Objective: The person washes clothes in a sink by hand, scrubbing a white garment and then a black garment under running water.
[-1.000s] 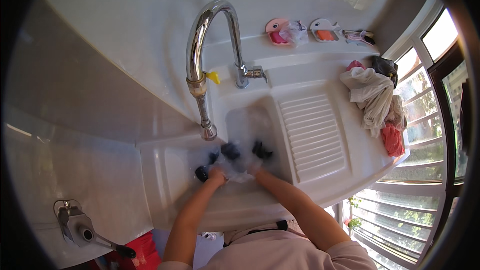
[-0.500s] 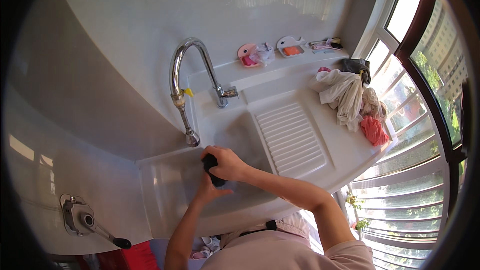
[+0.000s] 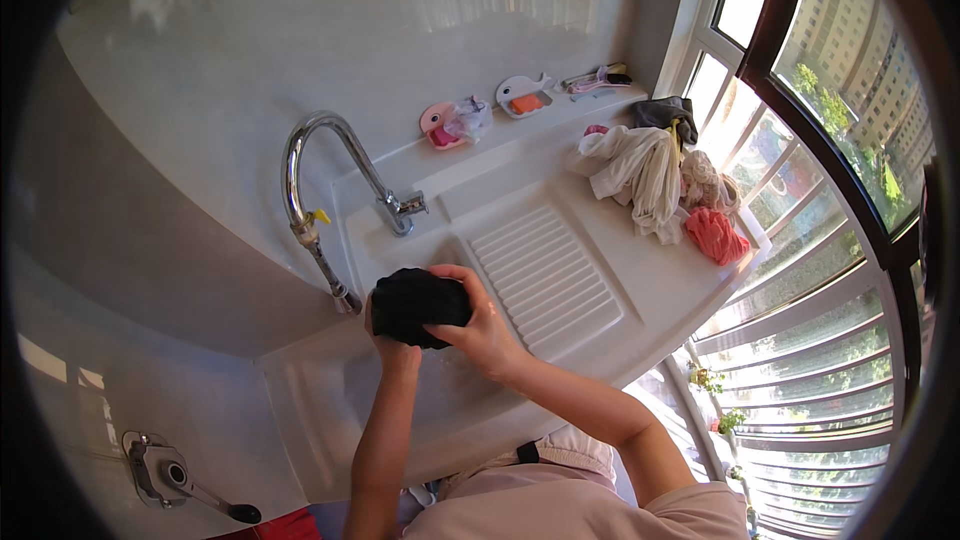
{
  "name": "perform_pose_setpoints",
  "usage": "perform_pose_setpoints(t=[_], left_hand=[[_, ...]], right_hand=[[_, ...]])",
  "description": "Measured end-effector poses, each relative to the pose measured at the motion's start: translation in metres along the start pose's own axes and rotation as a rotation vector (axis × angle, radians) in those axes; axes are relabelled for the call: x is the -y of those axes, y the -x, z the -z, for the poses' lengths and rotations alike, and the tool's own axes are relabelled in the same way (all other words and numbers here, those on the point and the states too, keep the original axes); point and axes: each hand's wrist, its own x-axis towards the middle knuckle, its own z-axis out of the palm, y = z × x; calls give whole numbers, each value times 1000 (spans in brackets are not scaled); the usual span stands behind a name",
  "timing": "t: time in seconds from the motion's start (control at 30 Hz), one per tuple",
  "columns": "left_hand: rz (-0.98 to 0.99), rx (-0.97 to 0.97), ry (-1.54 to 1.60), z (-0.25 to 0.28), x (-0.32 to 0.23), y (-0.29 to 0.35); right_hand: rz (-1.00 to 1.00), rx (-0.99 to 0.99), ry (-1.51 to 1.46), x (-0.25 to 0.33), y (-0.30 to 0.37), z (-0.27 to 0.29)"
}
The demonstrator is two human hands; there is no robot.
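A bunched black cloth (image 3: 418, 308) is held up between my two hands over the sink basin (image 3: 345, 380). My right hand (image 3: 480, 325) grips its right side, thumb in front and fingers over the top. Below and to the left, my left hand (image 3: 395, 348) supports the cloth; most of its fingers are hidden behind it. Just left of the cloth hangs the spout of the chrome faucet (image 3: 343, 300). To the right lies the ribbed washboard (image 3: 545, 275) moulded into the sink top.
Wrung white clothes (image 3: 640, 175), a coral cloth (image 3: 716, 236) and a dark grey cloth (image 3: 668, 118) lie on the right counter. Along the back ledge are a pink soap dish (image 3: 440, 127) and a white whale-shaped dish (image 3: 522, 98). A crank handle (image 3: 200, 495) juts from the left wall.
Both hands have raised the black cloth higher out of the basin, and much more of it shows. The view has shifted, so the surroundings appear farther left.
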Motion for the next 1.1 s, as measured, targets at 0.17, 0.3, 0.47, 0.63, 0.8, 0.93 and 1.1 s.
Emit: perform_pose_setpoints(t=[0.17,0.3,0.47,0.63,0.8,0.93,1.1], left_hand=[[111,-33,379,-11,1,-12],[104,-166,459,-38,-11,-5],[-62,-159,8,-1,19,13],[-392,-26,-854,9,-7,40],[-690,484,-1175,14,-31,13],[-397,207,-555,-1,-7,19],[306,-127,356,-14,-1,23]], right_hand=[[-293,-161,237,-121,10,31],[-459,145,-810,-156,-8,11],[-350,216,-1020,-140,-39,6],[-408,9,-1003,-142,-69,25],[-623,90,-883,-127,-59,39],[-420,-65,-868,-124,-53,18],[78,-223,39,-90,-52,7]])
